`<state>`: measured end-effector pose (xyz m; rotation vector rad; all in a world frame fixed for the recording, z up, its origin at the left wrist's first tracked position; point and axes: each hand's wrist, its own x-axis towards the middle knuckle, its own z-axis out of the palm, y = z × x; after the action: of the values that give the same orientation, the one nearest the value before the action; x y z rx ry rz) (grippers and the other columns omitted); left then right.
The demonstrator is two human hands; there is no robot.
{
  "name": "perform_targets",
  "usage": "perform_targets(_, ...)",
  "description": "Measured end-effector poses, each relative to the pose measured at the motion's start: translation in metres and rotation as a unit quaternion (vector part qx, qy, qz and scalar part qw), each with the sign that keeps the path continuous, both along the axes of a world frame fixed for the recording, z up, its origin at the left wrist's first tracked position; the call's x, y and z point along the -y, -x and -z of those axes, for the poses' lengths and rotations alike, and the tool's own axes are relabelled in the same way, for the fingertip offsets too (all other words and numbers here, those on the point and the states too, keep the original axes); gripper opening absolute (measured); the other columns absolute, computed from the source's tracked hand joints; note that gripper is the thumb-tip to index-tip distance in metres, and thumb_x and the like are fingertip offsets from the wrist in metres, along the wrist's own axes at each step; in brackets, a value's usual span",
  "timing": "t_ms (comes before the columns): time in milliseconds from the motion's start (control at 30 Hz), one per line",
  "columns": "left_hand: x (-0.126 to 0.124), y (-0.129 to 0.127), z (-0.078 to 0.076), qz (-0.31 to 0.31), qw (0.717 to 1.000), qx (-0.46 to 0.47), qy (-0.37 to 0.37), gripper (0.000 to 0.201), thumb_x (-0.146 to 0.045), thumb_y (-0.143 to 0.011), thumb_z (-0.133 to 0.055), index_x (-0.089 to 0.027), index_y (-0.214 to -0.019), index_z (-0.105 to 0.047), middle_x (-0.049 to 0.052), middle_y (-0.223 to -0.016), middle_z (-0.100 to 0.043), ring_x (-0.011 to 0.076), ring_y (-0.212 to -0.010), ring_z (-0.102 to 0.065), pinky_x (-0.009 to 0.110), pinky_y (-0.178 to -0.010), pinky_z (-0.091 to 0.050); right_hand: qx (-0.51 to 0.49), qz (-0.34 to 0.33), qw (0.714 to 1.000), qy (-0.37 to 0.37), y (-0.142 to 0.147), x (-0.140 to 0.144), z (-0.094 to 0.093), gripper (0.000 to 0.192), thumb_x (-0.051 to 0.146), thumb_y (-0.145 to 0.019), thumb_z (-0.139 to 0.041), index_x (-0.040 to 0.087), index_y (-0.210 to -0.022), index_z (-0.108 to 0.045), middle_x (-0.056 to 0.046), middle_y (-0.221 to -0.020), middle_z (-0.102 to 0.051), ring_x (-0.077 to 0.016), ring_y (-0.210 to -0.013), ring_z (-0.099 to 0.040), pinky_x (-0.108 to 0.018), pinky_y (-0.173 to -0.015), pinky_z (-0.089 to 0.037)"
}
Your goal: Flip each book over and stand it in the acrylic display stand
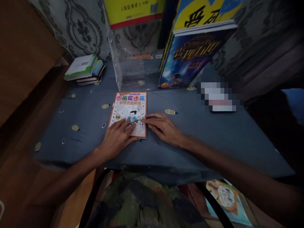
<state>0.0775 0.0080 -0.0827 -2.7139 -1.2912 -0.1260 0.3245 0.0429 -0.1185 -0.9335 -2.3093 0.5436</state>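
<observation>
Chinese characters in pink, blue and green ran across the top of the thin picture book (129, 110), over a line drawing with one coloured figure at its middle; it lay flat on the blue cloth-covered table (213, 133), near the front edge. Both hands were on it with nothing gripped: the left hand (117, 137) lay open, palm down, fingers spread over the book's near half, and the right hand (163, 128) lay flat on the cloth just right of the book, its fingertips touching the right edge. The cloth was printed with small round yellow dotted patches and tiny dark-and-white marks. Far left sat one stack of several thin books (84, 69), the top one white with a green edge. Behind the picture book stood a clear plastic stand (133, 60) holding a yellow book (133, 11). To its right leaned a dark blue storybook (190, 57) with gold lettering, and a yellow one with black characters (204, 14) behind it.
</observation>
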Motion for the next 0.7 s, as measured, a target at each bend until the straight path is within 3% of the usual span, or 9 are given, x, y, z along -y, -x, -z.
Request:
perform_targets(133,0.0,-0.001,-0.001,0.044,0.998,0.036,-0.006,0.03,-0.038,-0.1,-0.056,-0.018,-0.121,-0.064,0.011,-0.126,-0.068,0.0257,-0.116,-0.063,0.04,-0.096,-0.054,-0.029,-0.03,0.998,0.045,-0.004,0.028,-0.007,0.04,0.02,-0.1,-0.045,0.028,-0.135,-0.063,-0.011,-0.119,-0.068,-0.0242,-0.114,-0.062,-0.046,-0.097,-0.051)
perform_targets(300,-0.003,-0.004,-0.008,0.087,0.994,0.058,0.01,0.021,-0.031,-0.101,-0.053,-0.017,-0.106,-0.068,0.008,-0.113,-0.071,0.0227,-0.103,-0.065,0.035,-0.084,-0.056,-0.073,-0.027,0.993,0.085,-0.006,0.034,-0.004,0.04,0.018,-0.101,-0.045,0.029,-0.135,-0.062,-0.008,-0.112,-0.07,-0.0219,-0.107,-0.064,-0.043,-0.094,-0.053)
perform_targets(700,-0.011,-0.003,-0.02,0.066,0.99,0.061,0.108,0.025,-0.03,-0.102,-0.051,-0.022,-0.105,-0.074,0.006,-0.108,-0.072,0.0221,-0.097,-0.067,0.033,-0.076,-0.053,-0.123,-0.028,0.987,0.103,-0.006,0.033,-0.002,0.038,0.02,-0.101,-0.044,0.028,-0.134,-0.061,-0.006,-0.116,-0.073,-0.0213,-0.113,-0.063,-0.046,-0.099,-0.052)
